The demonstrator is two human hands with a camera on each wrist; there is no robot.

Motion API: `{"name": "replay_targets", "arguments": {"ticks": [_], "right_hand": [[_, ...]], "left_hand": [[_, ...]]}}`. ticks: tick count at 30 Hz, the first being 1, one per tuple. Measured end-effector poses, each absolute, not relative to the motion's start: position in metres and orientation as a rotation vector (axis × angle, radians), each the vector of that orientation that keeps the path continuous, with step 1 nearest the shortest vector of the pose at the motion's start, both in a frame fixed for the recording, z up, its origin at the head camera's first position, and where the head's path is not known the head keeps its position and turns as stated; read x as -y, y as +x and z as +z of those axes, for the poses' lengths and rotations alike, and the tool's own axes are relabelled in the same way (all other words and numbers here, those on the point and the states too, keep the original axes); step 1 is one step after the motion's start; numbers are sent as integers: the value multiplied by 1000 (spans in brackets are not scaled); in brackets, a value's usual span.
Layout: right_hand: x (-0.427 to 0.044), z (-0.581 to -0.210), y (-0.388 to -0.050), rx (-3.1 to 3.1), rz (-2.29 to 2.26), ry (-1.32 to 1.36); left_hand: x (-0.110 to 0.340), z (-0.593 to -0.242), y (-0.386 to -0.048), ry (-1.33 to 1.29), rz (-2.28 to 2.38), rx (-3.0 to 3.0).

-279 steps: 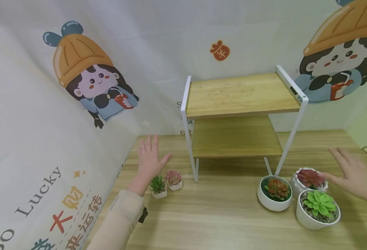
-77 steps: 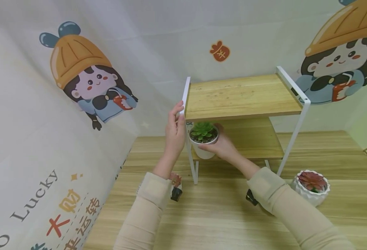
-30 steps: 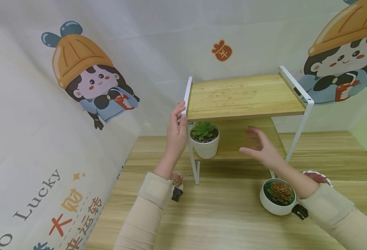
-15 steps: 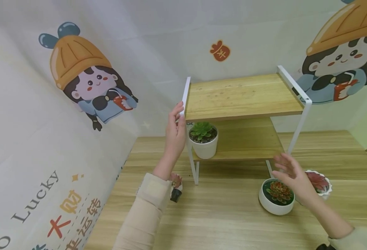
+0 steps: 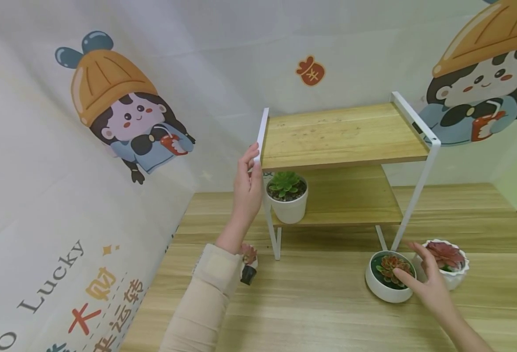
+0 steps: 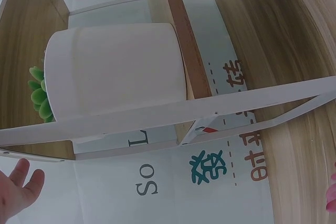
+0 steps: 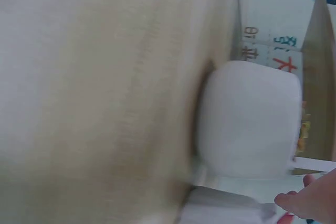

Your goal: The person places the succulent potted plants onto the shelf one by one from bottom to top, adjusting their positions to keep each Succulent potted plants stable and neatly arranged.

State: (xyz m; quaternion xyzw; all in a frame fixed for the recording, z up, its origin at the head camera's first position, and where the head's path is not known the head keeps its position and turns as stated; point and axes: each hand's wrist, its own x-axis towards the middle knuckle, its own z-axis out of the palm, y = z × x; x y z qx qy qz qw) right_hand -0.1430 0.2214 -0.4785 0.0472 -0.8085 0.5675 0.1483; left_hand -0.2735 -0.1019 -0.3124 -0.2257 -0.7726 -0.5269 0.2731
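My left hand (image 5: pixel 247 188) rests its fingers on the upper left corner of a two-tier wooden shelf (image 5: pixel 344 134) with a white metal frame. Under those fingers, on the lower board, stands a white pot with a green succulent (image 5: pixel 287 203); the left wrist view shows the pot's side (image 6: pixel 118 72). My right hand (image 5: pixel 434 291) is at the low white bowl with an orange-red succulent (image 5: pixel 390 288), thumb over its right rim and fingers spread. In the right wrist view that hand (image 7: pixel 315 198) lies apart from a white bowl (image 7: pixel 249 119).
A scalloped white pot with a dark red succulent (image 5: pixel 449 256) stands right of the bowl. A small pink succulent (image 5: pixel 249 254) shows partly behind my left sleeve. All stand on a wood-grain tabletop (image 5: pixel 311 298), with a printed cloth (image 5: pixel 223 73) behind.
The green succulent's pot went onto the lower board and my right hand let it go. That hand has since moved right and down to the orange-red succulent's bowl. My left hand stays on the frame.
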Motion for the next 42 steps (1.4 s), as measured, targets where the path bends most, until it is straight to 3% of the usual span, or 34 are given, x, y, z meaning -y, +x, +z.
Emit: {"name": "replay_targets", "arguments": {"ticks": [28,42], "right_hand": [[-215,-510,-146,2576,1705,-236],[-212,-519,-142,2490,1690,-204]], "left_hand": [[103,-314,-274,-593,-1433,2070],[101,-313,-274,-604,-1439,2073]]}}
